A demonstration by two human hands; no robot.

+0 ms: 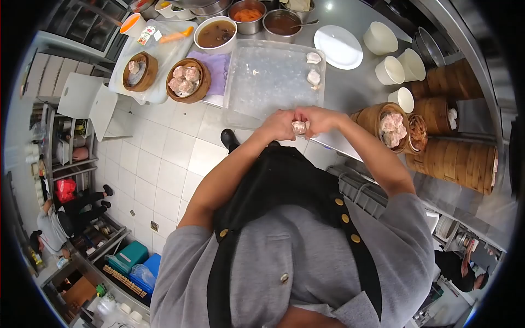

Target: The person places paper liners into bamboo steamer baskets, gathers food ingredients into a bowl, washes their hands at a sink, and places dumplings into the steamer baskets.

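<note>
My left hand (280, 124) and my right hand (319, 120) meet at the near edge of a translucent plastic tray (268, 76). Between their closed fingers they both hold a small pale dumpling (299, 128). Two white dumplings lie at the tray's right side, one (313, 58) behind the other (314, 77). Left of the tray, a bamboo steamer (203, 87) holds several pinkish dumplings (184, 80). Another steamer (147, 82) farther left has one dumpling (134, 66) in it.
A bowl of brown liquid (216, 35), metal pots (246, 14), a white plate (338, 47) and white cups (390, 71) stand behind. Stacked bamboo steamers (451, 158) are at the right. One person (52, 229) is at far left, another (456, 269) at far right.
</note>
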